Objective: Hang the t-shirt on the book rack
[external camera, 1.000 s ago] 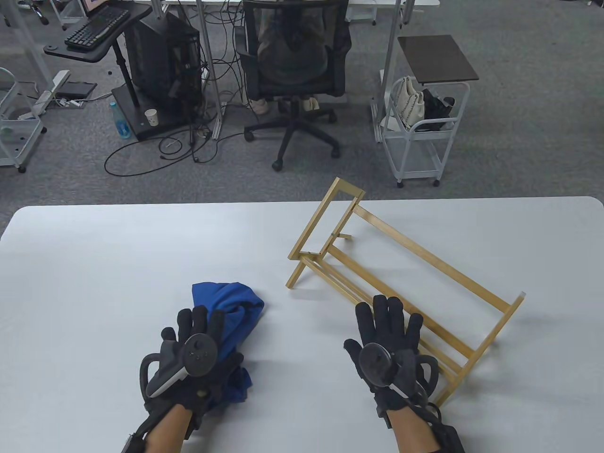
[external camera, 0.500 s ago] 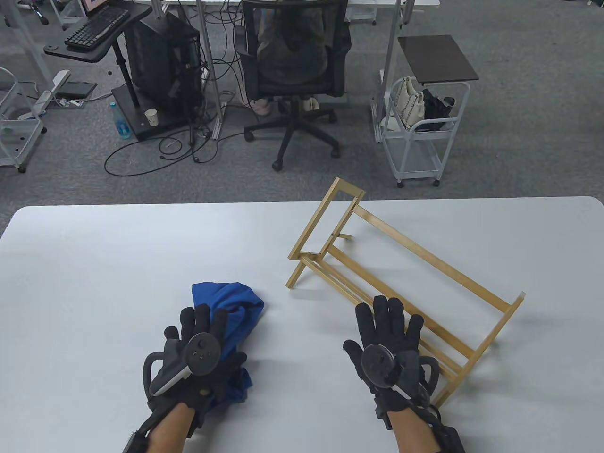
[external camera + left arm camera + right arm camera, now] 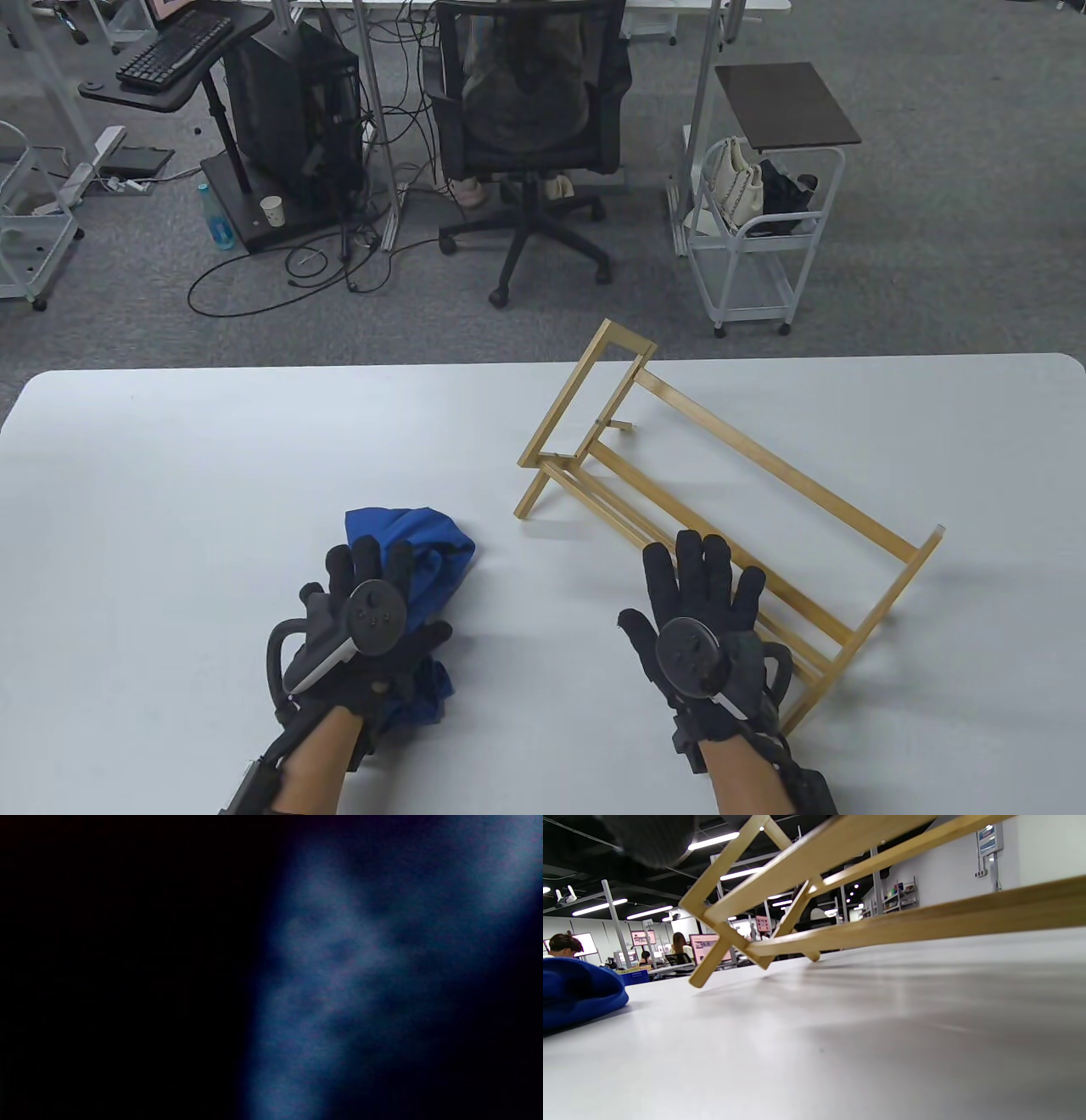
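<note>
On the table (image 3: pixel 170 475), the t-shirt (image 3: pixel 424 543) lies bunched at about 7 o'clock from the centre, the left hand (image 3: pixel 356 628) resting on its near part. The book rack (image 3: pixel 738 475) stands at 3 o'clock from the shirt, apart from it. The right hand (image 3: pixel 696 628) lies over the rack's near rails.

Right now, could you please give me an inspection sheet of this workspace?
Surface: white table, bare parts unmarked.
Job's things: blue t-shirt crumpled on the table; wooden book rack beside it, nothing hung on it.
Clutter: nothing seen.
Grips: left hand rests on the t-shirt; right hand spread flat at the rack's near rails.
Cables: loose cables on the floor.
Surroundings: office chair, white cart.
</note>
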{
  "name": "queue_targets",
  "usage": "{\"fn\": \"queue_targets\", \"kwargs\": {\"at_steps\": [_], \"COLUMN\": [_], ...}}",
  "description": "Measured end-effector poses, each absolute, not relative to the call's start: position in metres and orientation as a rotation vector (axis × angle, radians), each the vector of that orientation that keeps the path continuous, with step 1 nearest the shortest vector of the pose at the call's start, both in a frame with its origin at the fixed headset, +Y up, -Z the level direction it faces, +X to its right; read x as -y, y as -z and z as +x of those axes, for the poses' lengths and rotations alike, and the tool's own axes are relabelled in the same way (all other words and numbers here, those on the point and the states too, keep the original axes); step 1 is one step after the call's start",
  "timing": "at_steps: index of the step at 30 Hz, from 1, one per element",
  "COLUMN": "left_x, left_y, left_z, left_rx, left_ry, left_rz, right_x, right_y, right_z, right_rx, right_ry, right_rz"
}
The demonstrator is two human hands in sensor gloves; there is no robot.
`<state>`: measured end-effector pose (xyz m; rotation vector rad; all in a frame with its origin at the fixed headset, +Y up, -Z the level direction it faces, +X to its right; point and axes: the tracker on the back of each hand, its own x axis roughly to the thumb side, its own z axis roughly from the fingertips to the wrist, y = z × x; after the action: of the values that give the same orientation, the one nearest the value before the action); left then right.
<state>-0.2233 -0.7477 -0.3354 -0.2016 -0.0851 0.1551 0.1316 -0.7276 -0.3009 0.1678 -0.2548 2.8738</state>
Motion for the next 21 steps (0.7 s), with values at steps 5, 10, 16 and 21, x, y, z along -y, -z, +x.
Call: {"fn": "queue_targets", "kwargs": {"at_steps": [5,10,16,21], "left_x": [0.75,0.752,0.755,0.761], "left_y": [0.342,0.346,0.35,0.354], "left_z": [-0.216,-0.213,-0.211,-0.213], "left_rx": [0.071,0.066,0.05,0.031], "left_ry": [-0.149,-0.144,-0.141,-0.15], "left_rz": [-0.219,-0.225,-0.243,-0.27], "right_x": [0.728,0.729,0.729,0.73], "right_y": [0.301,0.302,0.302,0.301], "right_z": [0.132,0.133,0.133,0.133], "right_rx": [0.254,0.252,0.247,0.246], "right_ry": [-2.869,-2.86,-2.865,-2.864], "right_rz": [0.168,0.168,0.179,0.177]}}
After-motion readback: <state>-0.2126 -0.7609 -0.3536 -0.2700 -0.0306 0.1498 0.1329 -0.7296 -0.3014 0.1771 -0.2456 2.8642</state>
